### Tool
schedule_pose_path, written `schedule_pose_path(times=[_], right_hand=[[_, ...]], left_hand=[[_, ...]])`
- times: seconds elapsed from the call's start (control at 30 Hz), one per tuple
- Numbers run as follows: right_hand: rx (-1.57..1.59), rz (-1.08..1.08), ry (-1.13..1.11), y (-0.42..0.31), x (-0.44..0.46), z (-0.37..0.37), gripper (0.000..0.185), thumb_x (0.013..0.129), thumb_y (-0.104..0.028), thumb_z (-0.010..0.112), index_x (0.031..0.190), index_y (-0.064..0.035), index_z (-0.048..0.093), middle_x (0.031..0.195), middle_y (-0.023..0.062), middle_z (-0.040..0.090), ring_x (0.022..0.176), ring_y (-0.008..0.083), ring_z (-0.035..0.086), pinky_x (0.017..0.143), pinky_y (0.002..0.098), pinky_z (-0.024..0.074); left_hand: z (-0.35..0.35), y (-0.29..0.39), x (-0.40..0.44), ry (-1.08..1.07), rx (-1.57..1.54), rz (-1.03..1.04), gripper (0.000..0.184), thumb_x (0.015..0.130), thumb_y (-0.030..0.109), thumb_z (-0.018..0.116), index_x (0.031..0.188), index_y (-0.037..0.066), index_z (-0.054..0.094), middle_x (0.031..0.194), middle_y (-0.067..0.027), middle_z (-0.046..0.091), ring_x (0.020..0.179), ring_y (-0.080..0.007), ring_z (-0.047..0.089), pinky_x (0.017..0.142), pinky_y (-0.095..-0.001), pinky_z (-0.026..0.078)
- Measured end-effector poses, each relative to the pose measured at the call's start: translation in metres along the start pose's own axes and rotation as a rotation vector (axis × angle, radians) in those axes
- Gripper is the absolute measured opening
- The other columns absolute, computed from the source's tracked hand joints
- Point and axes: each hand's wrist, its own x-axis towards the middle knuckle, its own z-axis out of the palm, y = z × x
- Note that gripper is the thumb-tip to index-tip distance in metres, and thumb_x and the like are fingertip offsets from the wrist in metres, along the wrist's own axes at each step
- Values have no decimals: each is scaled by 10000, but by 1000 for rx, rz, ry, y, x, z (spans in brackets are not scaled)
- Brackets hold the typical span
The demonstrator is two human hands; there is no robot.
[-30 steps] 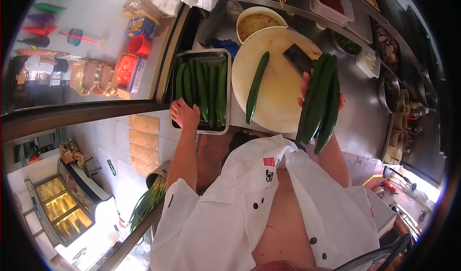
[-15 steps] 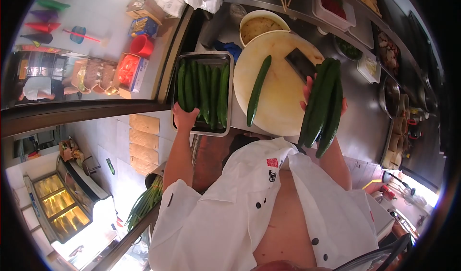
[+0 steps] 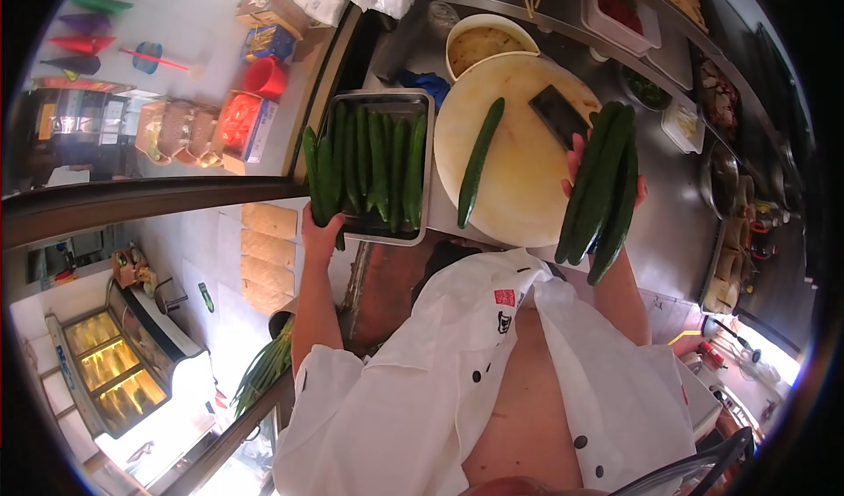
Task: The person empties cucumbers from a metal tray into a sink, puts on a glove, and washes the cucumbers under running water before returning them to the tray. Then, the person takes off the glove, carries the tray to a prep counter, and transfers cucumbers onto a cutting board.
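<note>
My left hand (image 3: 322,234) is closed around a couple of cucumbers (image 3: 320,178) at the left edge of a metal tray (image 3: 425,179). Several more cucumbers (image 3: 380,166) lie side by side inside that tray. Over the right side of the round cutting board (image 3: 520,166), my right hand (image 3: 576,164) grips a bunch of long green cucumbers (image 3: 601,188), which hides most of its palm. A single cucumber (image 3: 481,164) rests on the board's left part. Beside my right fingers lies a dark cleaver blade (image 3: 559,114), its handle end hidden.
A white tub of brownish liquid (image 3: 483,49) stands behind the board, with a blue cloth (image 3: 427,83) beside it. Food containers (image 3: 619,12) line the shelf at the back right. Spring onions (image 3: 264,368) stand at lower left.
My left hand has shifted left and slightly down, bringing a couple of cucumbers from inside the tray to its left edge. My right hand keeps its bunch in nearly the same place.
</note>
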Motion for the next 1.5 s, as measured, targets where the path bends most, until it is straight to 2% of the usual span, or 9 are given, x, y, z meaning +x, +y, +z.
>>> schedule_pose_path(times=[0.23,0.4,0.73,0.8,0.93,1.03,1.1,1.33,1.5], right_hand=[[17,43,22,7,5,1,1022,851,-520,692,1602,-110,134,1650,162,175,1494,351,269,1175,612,300],[-9,40,22,5,4,2,1018,855,-531,683,1604,-118,132,1648,158,182,1499,348,258,1176,612,295],[5,37,43,3,-3,-9,1033,842,-534,690,1604,-122,129,1643,159,199,1497,353,261,1174,613,300],[-4,58,11,3,2,-9,1034,837,-530,693,1604,-120,133,1634,166,224,1488,363,277,1172,615,302],[-9,44,12,4,3,-7,1040,832,-536,696,1602,-114,138,1625,175,245,1476,372,299,1168,619,308],[9,36,29,7,3,-7,1045,829,-544,696,1601,-110,141,1618,182,261,1465,383,317,1161,620,318],[-8,29,39,7,3,-6,1047,833,-548,693,1602,-111,133,1618,184,257,1468,387,309,1159,621,320],[-7,-13,22,1,-7,0,1039,842,-551,687,1604,-120,127,1625,186,234,1475,379,296,1160,615,321],[-5,-38,36,-5,-20,-1,1036,845,-566,677,1604,-124,128,1628,186,230,1477,372,297,1158,611,331]], left_hand=[[23,-7,9,-12,-11,-29,801,698,272,816,1356,-41,486,1211,-189,633,1121,-289,618,966,-386,487],[8,-10,18,8,201,61,822,686,263,802,1371,-39,460,1297,-235,559,1217,-370,545,1038,-442,439],[46,-34,35,-47,480,158,888,708,357,816,1407,-22,421,1346,-232,492,1249,-391,506,1047,-468,436],[50,-10,32,-37,796,156,819,760,386,793,1389,-5,443,1339,-237,481,1244,-388,504,1027,-478,444],[59,16,32,38,849,401,651,839,376,728,1331,13,503,1265,-225,546,1170,-374,560,966,-468,484],[86,19,51,-170,611,375,417,897,274,645,1220,22,568,1101,-206,642,1031,-380,633,874,-472,527],[103,21,64,-316,876,276,277,921,201,572,1121,10,592,974,-210,685,944,-389,673,821,-476,551],[128,40,56,-310,822,99,256,969,188,469,1073,-20,579,1052,-276,679,1035,-422,659,879,-488,545],[135,40,63,-123,650,12,294,1007,232,444,1081,-24,569,1119,-277,667,1078,-430,642,918,-511,519]])
